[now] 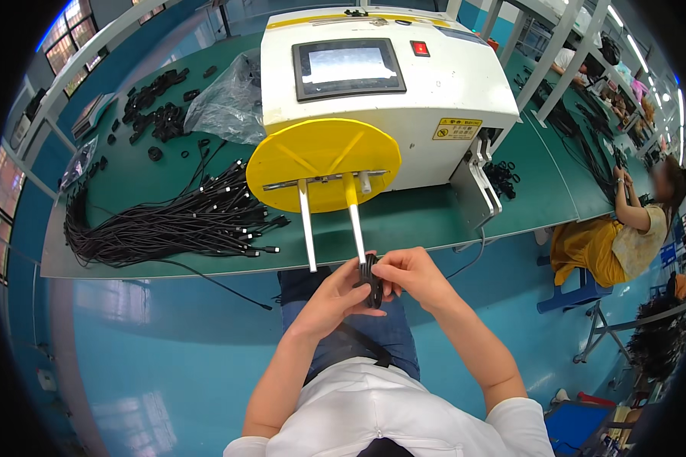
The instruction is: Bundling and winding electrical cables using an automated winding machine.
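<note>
Between my two hands is a small coil of black cable (371, 283), just below the tip of the right metal prong of the winding machine. My left hand (343, 292) wraps its fingers and thumb round the coil's left side. From the right, my right hand (410, 276) pinches at the coil with bent fingers; its fingertips are partly hidden. The yellow round disc (282, 164) carries two prongs that point toward me, and the left prong (307, 232) is bare. Behind it stands the white machine (404, 141) with a lit screen (348, 67) and a red switch (420, 49).
A bundle of black cables (160, 228) lies on the green table (404, 221) at left, one cable hanging over the edge. Coiled black cables (160, 114) and a clear plastic bag (229, 107) lie behind. A metal bracket (476, 183) sticks out at right. Another person (625, 228) sits farther right.
</note>
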`<act>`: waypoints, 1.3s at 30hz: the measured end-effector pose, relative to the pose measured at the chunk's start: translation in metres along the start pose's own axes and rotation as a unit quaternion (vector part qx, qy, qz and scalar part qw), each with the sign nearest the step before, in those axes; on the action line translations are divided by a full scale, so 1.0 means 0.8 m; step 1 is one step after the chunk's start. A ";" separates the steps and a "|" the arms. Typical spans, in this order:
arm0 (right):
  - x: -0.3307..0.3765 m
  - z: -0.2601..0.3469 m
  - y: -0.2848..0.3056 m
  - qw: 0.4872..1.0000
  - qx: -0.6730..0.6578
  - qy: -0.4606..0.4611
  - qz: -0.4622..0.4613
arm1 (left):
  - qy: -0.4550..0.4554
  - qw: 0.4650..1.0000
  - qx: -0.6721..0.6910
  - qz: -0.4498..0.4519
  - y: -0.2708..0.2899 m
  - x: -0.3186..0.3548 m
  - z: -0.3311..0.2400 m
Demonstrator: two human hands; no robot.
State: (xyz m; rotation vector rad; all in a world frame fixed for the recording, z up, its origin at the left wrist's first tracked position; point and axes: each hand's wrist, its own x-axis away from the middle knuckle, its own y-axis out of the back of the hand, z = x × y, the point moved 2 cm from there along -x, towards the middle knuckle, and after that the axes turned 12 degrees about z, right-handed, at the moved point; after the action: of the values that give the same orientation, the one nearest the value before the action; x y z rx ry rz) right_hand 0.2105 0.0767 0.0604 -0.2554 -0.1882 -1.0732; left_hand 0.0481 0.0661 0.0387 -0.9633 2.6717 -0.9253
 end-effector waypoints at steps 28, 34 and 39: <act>0.046 -0.064 -0.077 0.961 0.235 0.133 0.052 | 0.012 0.995 0.056 -0.080 0.003 0.062 0.058; 0.065 -0.117 -0.103 0.969 0.219 0.085 0.078 | 0.077 0.989 0.020 -0.122 0.004 0.101 0.103; 0.067 -0.120 -0.108 0.960 0.262 0.074 0.059 | 0.071 0.987 0.061 -0.132 0.000 0.105 0.101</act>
State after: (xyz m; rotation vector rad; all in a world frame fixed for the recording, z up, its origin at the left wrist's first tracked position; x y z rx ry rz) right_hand 0.1618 -0.0364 -0.0068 0.2875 -0.3119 -0.8840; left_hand 0.0093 -0.0266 -0.0206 -1.2890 2.6044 -1.2378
